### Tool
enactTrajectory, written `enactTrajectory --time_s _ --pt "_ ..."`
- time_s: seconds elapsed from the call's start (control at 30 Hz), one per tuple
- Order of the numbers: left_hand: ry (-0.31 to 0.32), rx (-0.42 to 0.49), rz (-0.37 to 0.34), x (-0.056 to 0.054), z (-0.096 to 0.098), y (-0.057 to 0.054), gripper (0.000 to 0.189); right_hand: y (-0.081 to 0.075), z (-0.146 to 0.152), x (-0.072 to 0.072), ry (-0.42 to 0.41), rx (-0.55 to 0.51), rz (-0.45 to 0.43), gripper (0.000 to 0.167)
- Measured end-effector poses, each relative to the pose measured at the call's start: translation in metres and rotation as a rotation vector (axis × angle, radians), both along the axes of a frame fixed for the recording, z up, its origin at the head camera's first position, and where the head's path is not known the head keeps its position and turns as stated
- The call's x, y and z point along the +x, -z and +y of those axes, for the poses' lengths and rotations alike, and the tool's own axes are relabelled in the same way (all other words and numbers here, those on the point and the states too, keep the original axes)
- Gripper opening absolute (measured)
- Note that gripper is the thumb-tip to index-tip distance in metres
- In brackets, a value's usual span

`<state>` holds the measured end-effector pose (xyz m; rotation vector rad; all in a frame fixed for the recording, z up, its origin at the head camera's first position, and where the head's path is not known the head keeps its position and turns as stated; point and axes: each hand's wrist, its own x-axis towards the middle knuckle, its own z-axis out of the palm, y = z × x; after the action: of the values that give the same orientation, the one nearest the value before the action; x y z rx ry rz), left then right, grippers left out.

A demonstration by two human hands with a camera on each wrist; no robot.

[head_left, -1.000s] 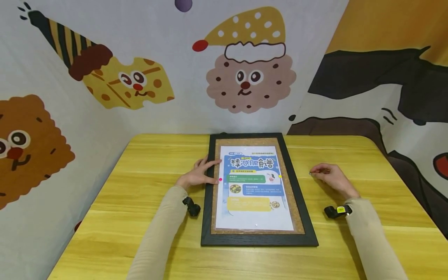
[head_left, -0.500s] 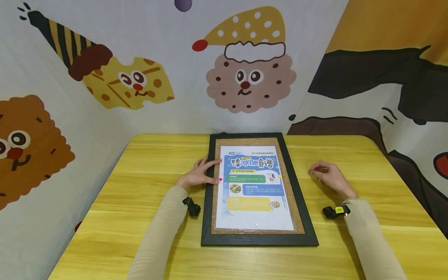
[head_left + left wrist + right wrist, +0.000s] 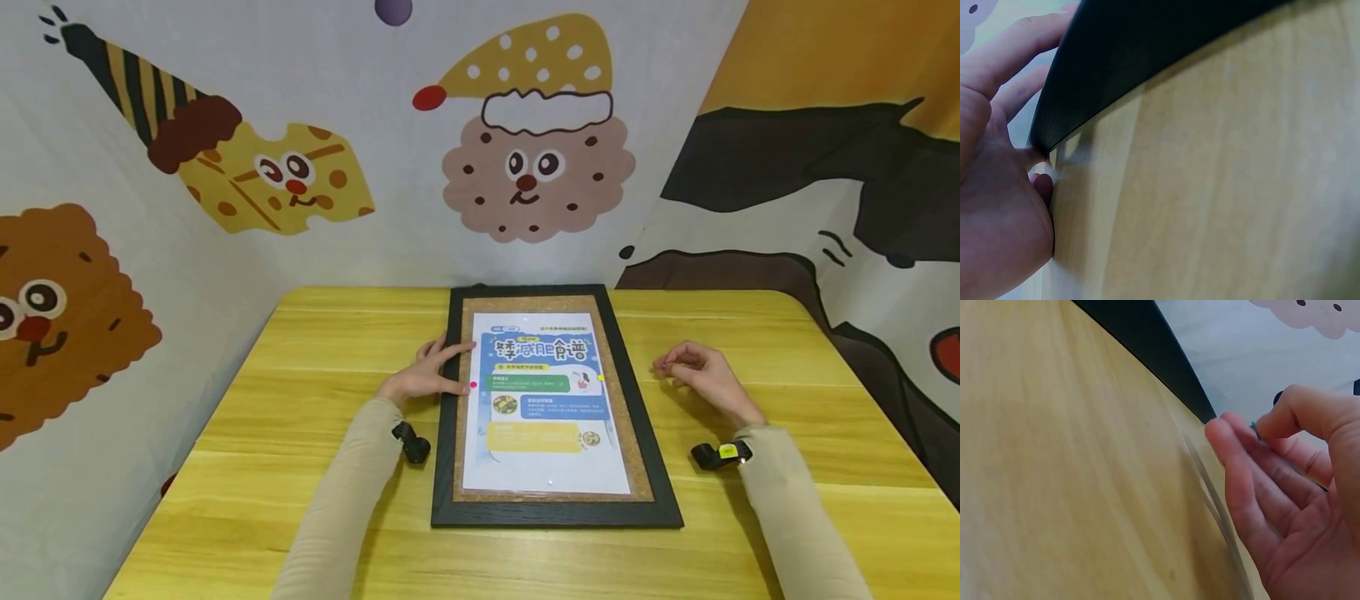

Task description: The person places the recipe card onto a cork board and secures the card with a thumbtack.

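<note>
A cork board (image 3: 641, 467) with a black frame (image 3: 555, 514) lies flat on the wooden table, and a printed sheet (image 3: 543, 471) covers most of it. My left hand (image 3: 420, 375) rests with spread fingers over the frame's left side, its index finger and thumb reaching the sheet's edge beside a pink pin (image 3: 472, 385). To the right of the board, over the table, my right hand (image 3: 705, 379) pinches a small teal push pin (image 3: 1254, 428) between thumb and fingers; most of the pin is hidden.
At the sheet's right edge sits a yellow pin (image 3: 600, 377). The wooden table (image 3: 262, 400) meets a cartoon-printed wall covering (image 3: 405, 250) at the back, where the board's far end lies close to it. Black cameras are strapped to both wrists.
The right hand's fingertips have moved slightly left and up, and its fingers have shifted around the pin. The left hand and the board have stayed in place.
</note>
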<state>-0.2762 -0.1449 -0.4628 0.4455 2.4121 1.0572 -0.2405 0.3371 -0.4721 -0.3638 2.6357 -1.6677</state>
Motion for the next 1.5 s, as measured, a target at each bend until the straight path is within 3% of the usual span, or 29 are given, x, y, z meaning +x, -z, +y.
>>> enactTrajectory --time_s 0.4,0.53,0.73,0.97,1.5 --pt "-0.005 0.008 -0.001 -0.001 0.000 0.000 0.086 -0.001 -0.008 0.001 -0.033 -0.061 0.000 0.018" --pt "-0.005 0.004 -0.002 -0.001 0.000 0.001 0.086 -0.001 -0.010 0.002 -0.050 -0.053 -0.012 0.020" --pt "-0.011 0.007 0.002 0.000 0.001 0.001 0.085 -0.017 -0.023 0.011 -0.048 -0.014 -0.069 0.023" --pt "-0.009 0.009 0.003 0.000 0.002 0.000 0.085 -0.008 -0.022 0.004 -0.064 0.007 -0.082 0.029" --pt "-0.007 0.015 -0.010 0.000 0.002 0.000 0.085 -0.028 -0.045 0.008 -0.094 0.075 -0.105 0.028"
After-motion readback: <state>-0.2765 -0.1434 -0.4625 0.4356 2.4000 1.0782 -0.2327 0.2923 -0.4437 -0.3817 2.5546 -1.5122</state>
